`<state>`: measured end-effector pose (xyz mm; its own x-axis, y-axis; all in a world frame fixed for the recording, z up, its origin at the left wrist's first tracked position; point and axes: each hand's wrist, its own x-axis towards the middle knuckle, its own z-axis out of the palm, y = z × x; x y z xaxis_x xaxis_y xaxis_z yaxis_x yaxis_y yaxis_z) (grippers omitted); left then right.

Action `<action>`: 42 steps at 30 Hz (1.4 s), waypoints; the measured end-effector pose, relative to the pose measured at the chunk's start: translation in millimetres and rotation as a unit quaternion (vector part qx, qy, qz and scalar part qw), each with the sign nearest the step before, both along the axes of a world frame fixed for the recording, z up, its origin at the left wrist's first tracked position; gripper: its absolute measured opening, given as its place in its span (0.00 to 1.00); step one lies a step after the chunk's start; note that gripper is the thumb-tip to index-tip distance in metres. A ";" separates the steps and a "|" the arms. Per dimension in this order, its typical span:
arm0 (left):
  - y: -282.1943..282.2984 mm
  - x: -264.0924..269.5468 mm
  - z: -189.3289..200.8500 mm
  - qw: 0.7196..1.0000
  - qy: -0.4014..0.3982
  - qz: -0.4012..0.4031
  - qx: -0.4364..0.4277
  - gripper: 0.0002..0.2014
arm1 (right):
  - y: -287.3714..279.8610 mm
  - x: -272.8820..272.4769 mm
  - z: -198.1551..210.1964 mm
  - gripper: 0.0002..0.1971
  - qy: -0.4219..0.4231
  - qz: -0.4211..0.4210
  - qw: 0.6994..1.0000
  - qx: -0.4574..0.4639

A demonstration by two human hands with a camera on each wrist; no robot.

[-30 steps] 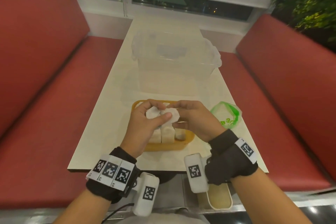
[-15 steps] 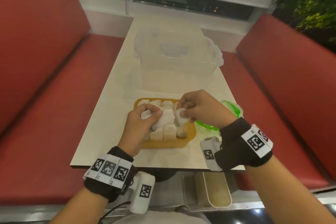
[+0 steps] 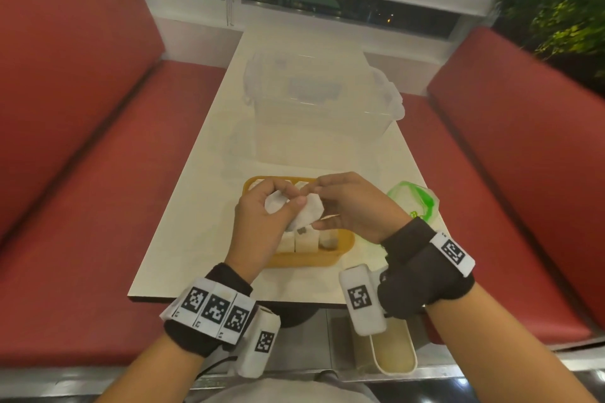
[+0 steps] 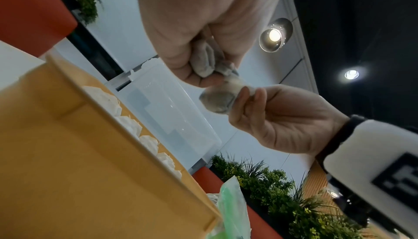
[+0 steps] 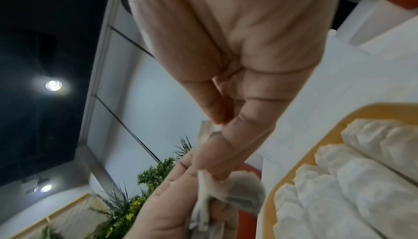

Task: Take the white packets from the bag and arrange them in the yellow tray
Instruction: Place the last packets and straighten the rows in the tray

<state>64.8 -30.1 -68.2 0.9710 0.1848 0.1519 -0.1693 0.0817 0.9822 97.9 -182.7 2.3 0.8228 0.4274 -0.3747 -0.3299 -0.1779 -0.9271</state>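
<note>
Both hands are raised just above the yellow tray (image 3: 311,260), which stands near the table's front edge with several white packets (image 3: 306,240) standing in rows inside. My left hand (image 3: 262,216) grips a small bunch of white packets (image 3: 275,203). My right hand (image 3: 353,206) pinches one white packet (image 3: 309,214) that still touches the left hand's bunch; the same packet (image 4: 220,99) hangs between both hands in the left wrist view. The green-and-clear bag (image 3: 414,203) lies on the table right of the tray, behind my right wrist.
A large clear plastic box (image 3: 320,108) with a lid stands on the white table (image 3: 203,206) beyond the tray. Red benches (image 3: 82,173) run along both sides. Plants (image 3: 563,16) sit at the far right. A pale container (image 3: 393,353) is below the table edge.
My right hand came back from the bag side to meet the left hand, and both hands rose a little above the tray, now sharing a packet between them.
</note>
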 end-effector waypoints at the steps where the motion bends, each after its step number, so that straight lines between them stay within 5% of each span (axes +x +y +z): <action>1: 0.0 0.2 -0.2 1.000 -0.005 0.003 0.013 0.04 | -0.4 -0.1 0.0 0.14 0.018 -0.002 1.000 0.021; 9: 2.6 1.8 -1.8 0.998 -0.008 0.030 0.048 0.04 | -11.0 8.3 0.9 0.08 -0.125 -0.034 0.986 -0.101; 13: 18.1 6.5 -4.2 0.997 0.017 0.051 0.059 0.02 | -22.0 22.1 12.4 0.05 -0.277 0.018 0.918 -0.283; 18: 13.0 14.7 9.1 0.983 0.009 -0.097 0.158 0.19 | -15.3 24.0 20.0 0.05 -0.335 0.142 0.880 -0.304; 21: 2.3 17.8 8.0 0.967 0.033 -0.172 0.186 0.15 | -11.1 25.1 22.8 0.05 -0.349 0.147 0.889 -0.256; 27: -6.7 17.0 1.4 0.971 0.040 -0.132 0.195 0.08 | -20.0 27.3 17.9 0.06 -0.321 0.130 0.893 -0.286; 33: 11.2 20.4 -7.6 0.983 0.073 -0.042 0.161 0.07 | -30.4 38.2 1.4 0.04 -0.354 0.141 0.839 -0.390; 42: 34.1 11.9 -13.0 0.991 0.112 0.007 0.069 0.04 | -20.2 50.8 -53.1 0.12 -0.257 0.239 0.771 -0.532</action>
